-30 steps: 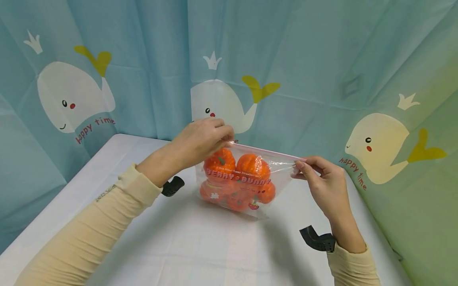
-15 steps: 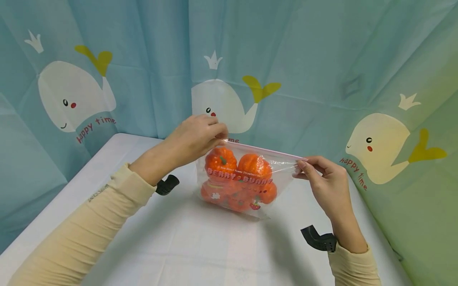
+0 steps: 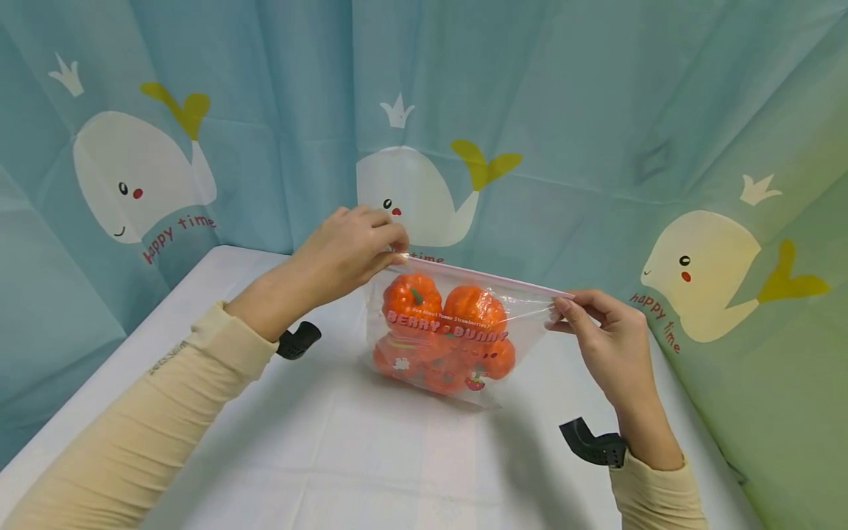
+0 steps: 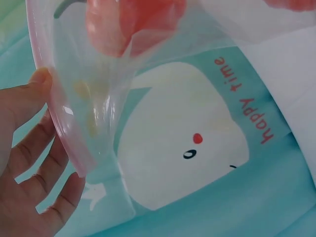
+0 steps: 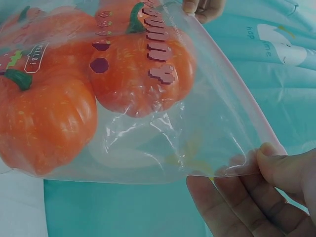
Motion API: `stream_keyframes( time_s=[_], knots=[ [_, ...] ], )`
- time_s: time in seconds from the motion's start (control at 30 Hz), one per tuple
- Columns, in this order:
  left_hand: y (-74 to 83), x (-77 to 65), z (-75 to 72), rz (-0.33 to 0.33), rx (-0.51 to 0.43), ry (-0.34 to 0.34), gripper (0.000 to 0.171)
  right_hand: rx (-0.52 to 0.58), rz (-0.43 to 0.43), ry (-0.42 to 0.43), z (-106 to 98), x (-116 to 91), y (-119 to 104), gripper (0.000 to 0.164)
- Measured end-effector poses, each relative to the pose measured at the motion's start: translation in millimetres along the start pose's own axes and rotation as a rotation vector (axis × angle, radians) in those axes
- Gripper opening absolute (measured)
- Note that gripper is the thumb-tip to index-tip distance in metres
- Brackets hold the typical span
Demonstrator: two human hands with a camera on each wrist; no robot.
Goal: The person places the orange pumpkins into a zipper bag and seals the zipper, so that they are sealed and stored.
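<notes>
A clear zip bag (image 3: 526, 316) with a pink zip strip and "Berry Bunny" print stands on the table, held up by its top edge. Inside are several small orange pumpkins (image 3: 412, 296) with green stems, seen closer in the right wrist view as ribbed, glossy pumpkins (image 5: 47, 121). My left hand (image 3: 351, 246) pinches the zip strip near its left end; the left wrist view shows the thumb (image 4: 40, 79) on the strip and the fingers behind it. My right hand (image 3: 609, 338) pinches the bag's top right corner between thumb and fingers.
A white-covered table (image 3: 371, 464) lies under the bag. Behind and beside it hangs a blue-green curtain (image 3: 583, 96) printed with white whales. Black wrist mounts (image 3: 592, 442) sit on both forearms.
My left hand has slid leftward and slightly up along the zip strip, toward the bag's left end. The right hand stays at its corner, and the bag has barely shifted.
</notes>
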State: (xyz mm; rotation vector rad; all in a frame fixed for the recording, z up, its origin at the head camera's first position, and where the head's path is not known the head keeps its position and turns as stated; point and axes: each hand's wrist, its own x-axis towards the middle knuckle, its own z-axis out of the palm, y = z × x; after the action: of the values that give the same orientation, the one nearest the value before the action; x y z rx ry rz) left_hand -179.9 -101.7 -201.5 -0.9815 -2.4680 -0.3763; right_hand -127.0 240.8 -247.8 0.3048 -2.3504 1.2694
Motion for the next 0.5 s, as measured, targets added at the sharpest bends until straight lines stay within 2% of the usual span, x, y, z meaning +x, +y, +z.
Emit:
stream_keyframes(
  time_s=[0.5],
  knots=[
    [-7.8, -7.1, -5.3, -0.027, 0.018, 0.007, 0.013, 0.006, -0.008, 0.004, 0.4, 0.0, 1.0, 0.012]
  ],
)
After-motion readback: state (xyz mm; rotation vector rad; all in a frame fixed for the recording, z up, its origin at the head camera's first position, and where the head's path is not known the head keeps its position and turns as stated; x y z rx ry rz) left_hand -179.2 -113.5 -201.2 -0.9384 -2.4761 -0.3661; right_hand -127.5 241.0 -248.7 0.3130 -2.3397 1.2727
